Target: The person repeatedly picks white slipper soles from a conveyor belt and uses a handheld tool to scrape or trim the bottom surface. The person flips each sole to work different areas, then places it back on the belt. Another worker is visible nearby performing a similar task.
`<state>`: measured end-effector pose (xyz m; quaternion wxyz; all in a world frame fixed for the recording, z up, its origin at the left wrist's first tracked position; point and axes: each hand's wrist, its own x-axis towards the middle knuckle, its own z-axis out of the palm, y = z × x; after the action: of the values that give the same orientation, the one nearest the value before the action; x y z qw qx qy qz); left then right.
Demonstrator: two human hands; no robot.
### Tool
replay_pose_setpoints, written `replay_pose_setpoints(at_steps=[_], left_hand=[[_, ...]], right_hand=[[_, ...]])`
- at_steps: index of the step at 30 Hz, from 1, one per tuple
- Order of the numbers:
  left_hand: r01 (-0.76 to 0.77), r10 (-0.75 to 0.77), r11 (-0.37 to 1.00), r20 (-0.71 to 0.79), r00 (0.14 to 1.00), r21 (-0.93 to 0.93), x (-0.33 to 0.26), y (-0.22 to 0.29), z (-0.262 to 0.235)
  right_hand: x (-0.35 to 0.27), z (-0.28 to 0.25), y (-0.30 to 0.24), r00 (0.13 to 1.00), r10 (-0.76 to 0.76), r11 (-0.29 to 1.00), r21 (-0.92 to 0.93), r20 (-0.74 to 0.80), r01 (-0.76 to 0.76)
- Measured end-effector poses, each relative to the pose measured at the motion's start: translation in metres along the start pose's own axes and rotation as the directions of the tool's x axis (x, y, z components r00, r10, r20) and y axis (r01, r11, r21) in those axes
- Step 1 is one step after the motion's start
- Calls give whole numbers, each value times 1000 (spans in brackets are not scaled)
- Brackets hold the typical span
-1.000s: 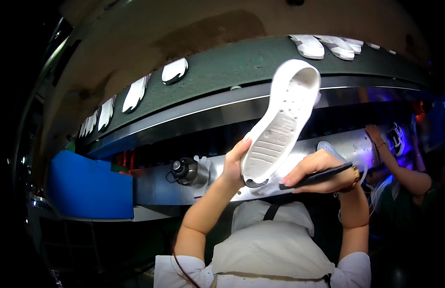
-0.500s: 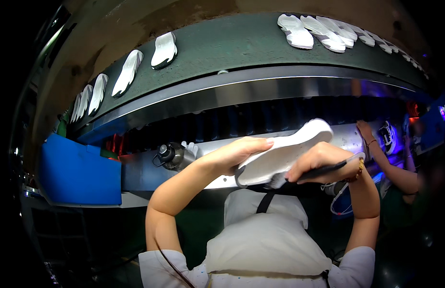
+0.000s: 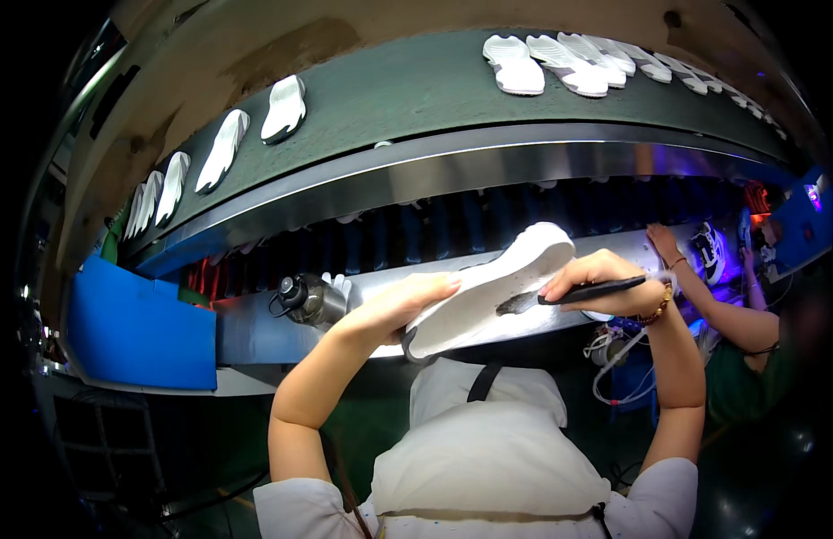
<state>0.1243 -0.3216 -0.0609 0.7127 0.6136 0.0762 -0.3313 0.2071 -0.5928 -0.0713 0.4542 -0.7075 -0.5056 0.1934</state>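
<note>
My left hand grips a white shoe sole from the left, holding it almost flat with its inner side up, above the steel shelf. My right hand holds a dark brush by the handle, and the bristle tip rests on the inside of the sole near its middle. A gold bracelet sits on my right wrist. Both forearms rise from the lower edge over a pale apron.
A green conveyor belt curves overhead with several white soles, some at the left and some at the right. A dark bottle stands on the shelf, a blue bin at left. Another person's arm works at right.
I have lowered the sole from upright with its tread facing me to lying flat with its inner side up. The brush tip now touches its inner surface.
</note>
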Motion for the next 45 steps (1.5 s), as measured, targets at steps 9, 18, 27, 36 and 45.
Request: replay_pose_setpoints(at_steps=[9,18,27,36,45], left_hand=[[-73,225,741,144,964,-668,36,-53,9],[-85,207,553,38,977,-829,49,-87,-4],[-508,478,860,-274,835,-48,20,-100,-6],[-550,591,790,-98,801,271,22,-100,5],[-104,306,467,50,951,-878,35,-93,2]], right_hand=[[1,44,20,904,133,973,227,-407,-41],[6,104,18,834,68,997,77,-548,-31],[-29,54,7,708,-61,954,-250,-703,-166],[-8,71,55,933,-137,508,-832,-334,-223],[2,61,78,957,-78,348,-907,-281,-238]])
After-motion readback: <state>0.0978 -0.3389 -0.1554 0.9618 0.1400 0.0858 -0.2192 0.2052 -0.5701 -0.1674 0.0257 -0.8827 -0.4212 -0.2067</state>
